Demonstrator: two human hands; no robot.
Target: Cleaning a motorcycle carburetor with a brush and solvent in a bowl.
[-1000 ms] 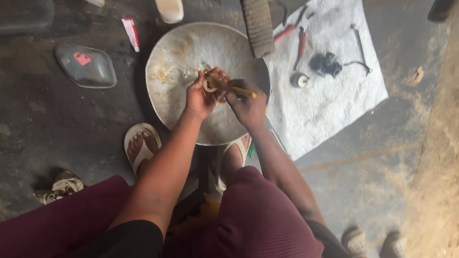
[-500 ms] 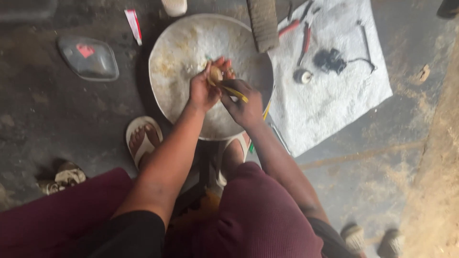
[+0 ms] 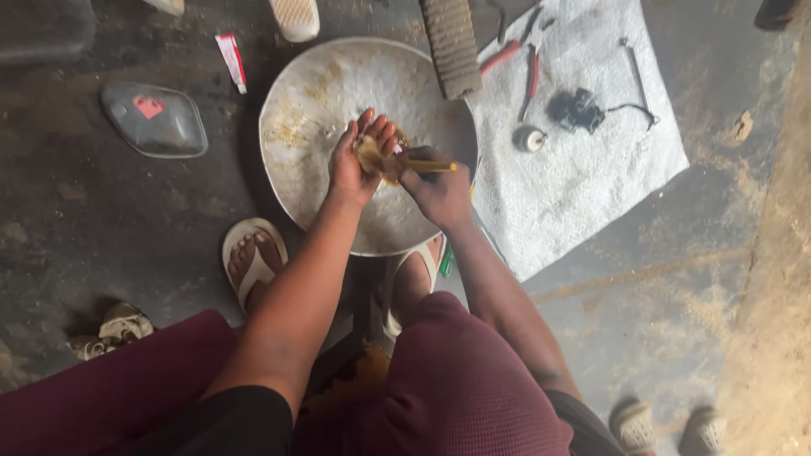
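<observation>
A: Hands first. Left hand [image 3: 353,162] and right hand [image 3: 439,187], status?

B: Both over the middle of the round metal pan [image 3: 312,101]. Left hand is cupped around a small tan part [image 3: 370,155], fingers up, grasping it. Right hand is clenched on a yellow-handled tool [image 3: 432,167], tip touching the part. Hands just beside each other, nearly touching.

A: So the part is where?

B: In the left hand, above the pan centre. Can't tell what kind of part, too small and smeared.

A: Near the person?

B: Maroon trousers [image 3: 473,380] at the bottom, below the hands. Left foot in a pale sandal [image 3: 252,257] on the floor, just left of the left forearm. Right foot in its sandal [image 3: 418,274] under the right forearm, at the pan's near rim.

A: Further out?

B: Pan sits on the dark floor [image 3: 101,228], inside is dusty, brownish residue. Right of the right hand, a white cloth [image 3: 591,194] spread on the floor, with red-handled pliers [image 3: 532,76], a small black part with a wire [image 3: 579,110] and a small round pale piece [image 3: 530,139]. A ribbed grey block [image 3: 452,46] lies across the pan's far rim, beyond the right hand.

A: Left side?

B: Well left of the left hand, a clear plastic cover with a red mark [image 3: 155,121]. Beyond it, near the pan's far left rim, a small red and white tube [image 3: 231,61].
</observation>
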